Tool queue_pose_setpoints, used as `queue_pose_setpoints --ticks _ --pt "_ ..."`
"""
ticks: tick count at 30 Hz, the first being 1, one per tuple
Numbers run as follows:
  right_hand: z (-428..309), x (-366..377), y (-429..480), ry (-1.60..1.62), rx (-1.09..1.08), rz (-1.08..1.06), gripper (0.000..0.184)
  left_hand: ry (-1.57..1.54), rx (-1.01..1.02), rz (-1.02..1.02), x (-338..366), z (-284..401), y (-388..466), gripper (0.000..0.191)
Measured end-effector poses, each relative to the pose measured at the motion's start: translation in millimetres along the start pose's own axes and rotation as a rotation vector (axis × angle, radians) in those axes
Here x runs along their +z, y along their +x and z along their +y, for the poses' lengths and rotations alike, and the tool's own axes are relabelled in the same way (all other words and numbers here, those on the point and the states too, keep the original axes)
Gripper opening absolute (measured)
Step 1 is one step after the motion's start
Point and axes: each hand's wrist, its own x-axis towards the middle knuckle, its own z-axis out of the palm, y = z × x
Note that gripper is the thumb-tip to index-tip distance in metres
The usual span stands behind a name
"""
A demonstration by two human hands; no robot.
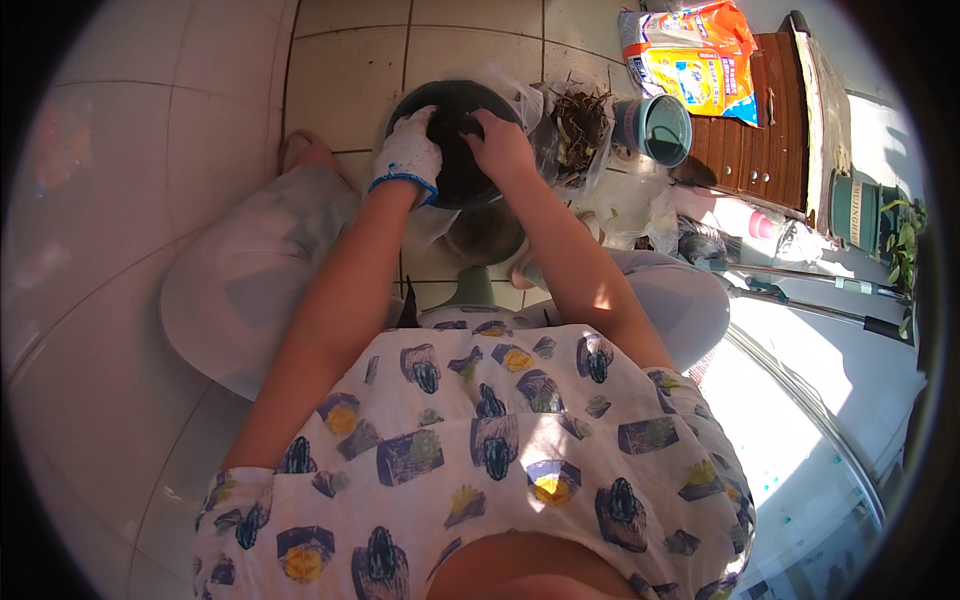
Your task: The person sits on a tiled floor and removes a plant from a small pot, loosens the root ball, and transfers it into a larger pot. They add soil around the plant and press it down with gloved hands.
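In front of me on the floor stands a round dark green tub [396, 118] with dark soil [454, 161] inside. My left hand [411, 150] wears a white knit glove with a blue cuff, soiled on its surface, and reaches over the tub's left side to the soil. From the right comes my bare right hand [501, 146], its thumb and fingertips spread against the dark soil. Shadow hides whether either hand grips a clump. Just right of the tub, a tangle of brown roots [576, 124] lies on a clear plastic bag [546, 161].
A green plastic pot [652, 129] lies tipped beside the roots. Behind it, a bright printed bag [694, 67] leans on a brown wooden cabinet [776, 150]. A pink-capped bottle [727, 214], metal poles [810, 283] and a leafy plant [904, 240] are at right. A tiled wall [112, 187] rises at left.
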Motion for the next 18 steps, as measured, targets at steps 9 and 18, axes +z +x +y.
queue_pose_setpoints --ticks 9,18 --pt "18.4 41.7 12.3 -0.095 0.139 -0.119 0.123 0.272 0.070 -0.126 -8.2 14.8 -24.7 0.082" --pt "25.8 62.3 6.0 0.245 -0.062 -0.038 0.091 0.482 0.074 -0.166 -1.7 18.6 -23.4 0.094"
